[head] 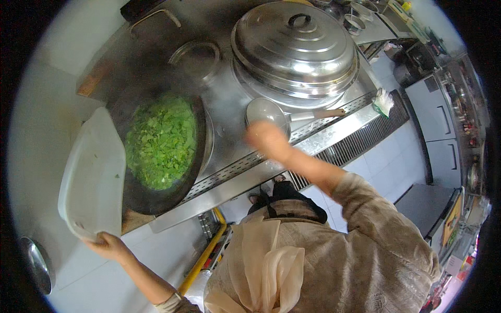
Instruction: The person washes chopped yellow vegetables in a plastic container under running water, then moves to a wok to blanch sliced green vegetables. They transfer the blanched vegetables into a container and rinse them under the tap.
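Observation:
My left hand point(107, 246) grips the near rim of a white plastic tub point(96, 172), which is tipped on its side along the left edge of a large dark wok point(201, 137). A few green scraps cling to the tub's inner wall. Chopped leafy greens point(162, 144) fill the middle of the wok, with haze above them. My right hand point(270, 143) is blurred over the near side of a round-bowled metal ladle or strainer point(266, 109) on the steel stove top. Its wood-ended handle point(328, 113) points right. Whether the fingers touch the bowl cannot be seen.
A big domed steel lid point(293, 47) covers a pot behind the ladle. A round metal ring or pan point(195, 58) sits behind the wok. Along the stove's front runs a perforated steel strip point(242, 162). A yellow pipe point(203, 254) passes below. A floor grate point(352, 137) lies to the right.

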`<action>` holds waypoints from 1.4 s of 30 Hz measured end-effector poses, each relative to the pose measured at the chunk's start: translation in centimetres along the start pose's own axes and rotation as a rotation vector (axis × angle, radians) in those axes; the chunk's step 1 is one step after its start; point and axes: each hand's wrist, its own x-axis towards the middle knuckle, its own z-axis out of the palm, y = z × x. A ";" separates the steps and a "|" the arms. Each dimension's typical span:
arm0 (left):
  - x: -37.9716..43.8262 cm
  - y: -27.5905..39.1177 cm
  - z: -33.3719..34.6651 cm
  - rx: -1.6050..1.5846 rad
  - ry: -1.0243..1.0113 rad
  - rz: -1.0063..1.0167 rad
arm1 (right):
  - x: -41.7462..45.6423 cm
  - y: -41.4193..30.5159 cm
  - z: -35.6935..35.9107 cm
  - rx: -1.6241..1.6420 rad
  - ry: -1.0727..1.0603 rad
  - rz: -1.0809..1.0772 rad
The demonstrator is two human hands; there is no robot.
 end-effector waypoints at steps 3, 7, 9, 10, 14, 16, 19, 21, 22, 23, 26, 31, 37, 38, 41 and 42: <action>-2.3 1.3 -1.9 -0.058 0.082 -0.315 | -7.4 12.4 -2.5 -0.341 -0.456 0.689; -4.0 4.0 0.2 -0.342 0.085 -0.618 | -16.8 24.4 -0.3 -0.623 -0.379 0.619; -4.9 4.3 -0.6 -0.381 0.115 -0.666 | -14.6 25.0 -0.3 -0.573 -0.609 0.727; -5.1 4.5 -0.6 -0.419 0.121 -0.690 | -14.5 25.0 0.1 -0.646 -0.495 0.709; -6.0 6.8 -1.2 -0.423 0.141 -0.776 | -13.4 23.6 -1.4 -0.614 -0.473 0.601; -5.9 8.3 -1.8 -0.434 0.176 -0.801 | -12.9 21.8 -2.9 -0.619 -0.434 0.488; -7.3 5.2 -3.0 -0.451 0.169 -0.777 | -11.6 17.7 -6.7 -0.560 -0.435 0.347; -7.9 4.5 -2.9 -0.501 0.190 -0.808 | -11.5 15.7 -8.8 -0.519 -0.458 0.326; -8.2 4.5 -3.0 -0.508 0.196 -0.819 | -11.7 14.4 -10.0 -0.509 -0.515 0.373; -8.0 4.4 -3.0 -0.521 0.205 -0.827 | -11.9 13.2 -11.2 -0.500 -0.566 0.421; -7.8 3.4 -3.4 -0.529 0.243 -0.873 | -13.6 9.2 -15.0 -0.372 -0.462 0.445; -8.2 0.9 -4.8 -0.646 0.320 -0.986 | -9.0 0.2 -23.0 0.128 -0.301 0.490; -8.6 -0.9 -4.9 -0.812 0.343 -1.118 | 9.5 -10.3 -22.6 0.470 -0.516 0.500; -8.4 -0.4 -5.2 -0.814 0.326 -1.095 | 11.8 -9.2 -20.9 0.316 -0.425 0.247; -9.7 -0.7 -6.5 -0.827 0.322 -1.141 | 18.7 -9.7 -19.6 0.061 -0.572 0.066; -10.1 -0.7 -7.2 -0.861 0.323 -1.163 | 20.6 -10.7 -19.7 -0.160 -0.655 -0.034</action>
